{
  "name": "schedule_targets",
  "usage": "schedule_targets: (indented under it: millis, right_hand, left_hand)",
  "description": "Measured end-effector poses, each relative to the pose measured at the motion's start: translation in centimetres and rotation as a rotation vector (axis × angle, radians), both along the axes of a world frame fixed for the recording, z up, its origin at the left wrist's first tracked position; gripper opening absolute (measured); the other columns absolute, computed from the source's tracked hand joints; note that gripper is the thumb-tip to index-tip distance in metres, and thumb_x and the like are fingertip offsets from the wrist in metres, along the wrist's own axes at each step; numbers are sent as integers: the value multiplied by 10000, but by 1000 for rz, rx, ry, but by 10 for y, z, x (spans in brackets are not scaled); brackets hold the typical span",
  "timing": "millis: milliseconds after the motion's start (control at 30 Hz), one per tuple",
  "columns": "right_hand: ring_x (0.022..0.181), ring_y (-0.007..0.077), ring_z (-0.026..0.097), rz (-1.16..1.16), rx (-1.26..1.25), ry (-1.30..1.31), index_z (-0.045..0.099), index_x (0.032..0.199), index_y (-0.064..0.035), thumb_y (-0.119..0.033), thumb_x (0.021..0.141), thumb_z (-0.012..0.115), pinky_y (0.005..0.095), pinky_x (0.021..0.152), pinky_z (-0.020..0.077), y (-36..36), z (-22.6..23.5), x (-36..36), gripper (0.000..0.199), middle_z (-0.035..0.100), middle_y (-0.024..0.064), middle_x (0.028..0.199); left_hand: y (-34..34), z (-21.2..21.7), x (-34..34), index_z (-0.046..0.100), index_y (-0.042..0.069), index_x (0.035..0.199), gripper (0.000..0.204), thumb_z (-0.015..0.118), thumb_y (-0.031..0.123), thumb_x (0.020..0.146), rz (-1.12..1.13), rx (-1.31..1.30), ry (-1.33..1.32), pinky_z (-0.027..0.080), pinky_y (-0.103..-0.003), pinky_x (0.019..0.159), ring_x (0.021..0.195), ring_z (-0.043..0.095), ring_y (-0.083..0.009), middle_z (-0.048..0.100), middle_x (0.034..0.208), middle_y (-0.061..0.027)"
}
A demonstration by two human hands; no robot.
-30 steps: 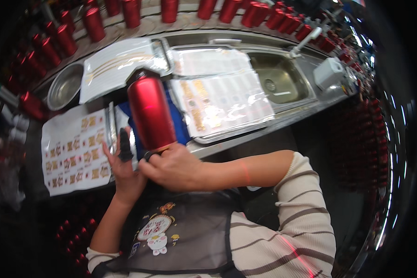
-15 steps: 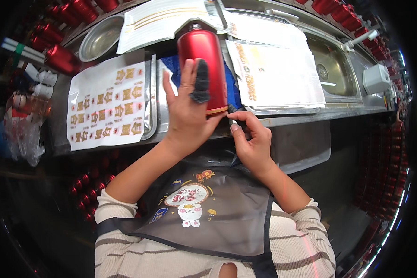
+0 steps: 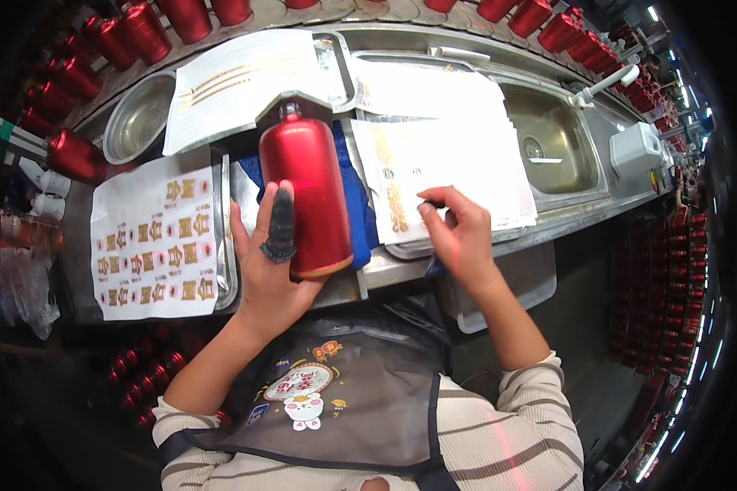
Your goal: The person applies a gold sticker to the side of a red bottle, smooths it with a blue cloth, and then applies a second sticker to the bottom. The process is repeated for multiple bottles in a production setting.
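A red bottle (image 3: 307, 192) lying on a blue cloth (image 3: 356, 196) on the steel bench (image 3: 401, 266) is gripped by the left hand (image 3: 270, 270). A white label sheet (image 3: 450, 168) just beside it is pinched at its near edge by the right hand (image 3: 458, 233).

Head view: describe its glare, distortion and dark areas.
Head view: fisheye bends the metal counter into an arc; corners fall black; a soft highlight runs down the red bottle in the left hand; the sink gleams; the right hand looks sharp, not blurred.
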State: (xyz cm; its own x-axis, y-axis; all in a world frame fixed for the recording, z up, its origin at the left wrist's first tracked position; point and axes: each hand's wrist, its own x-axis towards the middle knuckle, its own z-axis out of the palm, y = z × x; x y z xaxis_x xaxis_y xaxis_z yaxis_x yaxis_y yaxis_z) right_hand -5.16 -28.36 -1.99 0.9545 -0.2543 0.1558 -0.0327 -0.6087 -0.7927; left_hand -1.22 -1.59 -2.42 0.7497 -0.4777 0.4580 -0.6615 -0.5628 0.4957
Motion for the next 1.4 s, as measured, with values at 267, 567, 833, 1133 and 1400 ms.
schedule_targets:
  millis: [267, 567, 833, 1133, 1400]
  right_hand:
    - [883, 332, 657, 86, -324, 10, 727, 1001, -90, -221, 824, 669, 416, 795, 513, -51, -30, 160, 228, 678, 152, 929]
    - [1019, 316, 646, 4, -464, 381, 614, 1190, -99, -532, 680, 836, 405, 858, 506, -50, -46, 252, 705, 661, 148, 1063]
    - [1089, 380, 616, -22, -511, 291, 694, 1194, -187, -349, 812, 721, 438, 940, 490, -94, -52, 254, 416, 583, 195, 1181]
    - [911, 312, 668, 230, -542, 323, 654, 1038, -57, -354, 669, 827, 393, 798, 506, -115, -47, 292, 505, 693, 151, 966]
    - [645, 73, 553, 193, -201, 160, 710, 822, -40, -180, 810, 747, 261, 625, 442, -139, -65, 306, 144, 667, 0, 709]
  left_hand:
    - [11, -7, -1, 215, -14, 1554, 1089, 863, 271, 726, 20, -2, 162, 67, -597, 1183, 1483, 279, -376, 350, 1565, -219]
    - [14, -10, -1, 249, -19, 1540, 1121, 884, 358, 697, 33, 34, 98, 136, -661, 1146, 1468, 318, -357, 438, 1508, -193]
    - [16, -17, 3, 306, -32, 1515, 1085, 885, 395, 702, -15, -53, 58, 164, -681, 1122, 1453, 342, -356, 406, 1531, -178]
    - [15, -10, 2, 268, -5, 1543, 1121, 876, 413, 699, 3, -43, 113, 164, -675, 1122, 1441, 360, -339, 423, 1521, -193]
    - [15, -16, -1, 208, 4, 1559, 1159, 880, 381, 694, 61, -58, 100, 136, -648, 1151, 1454, 334, -368, 322, 1570, -224]
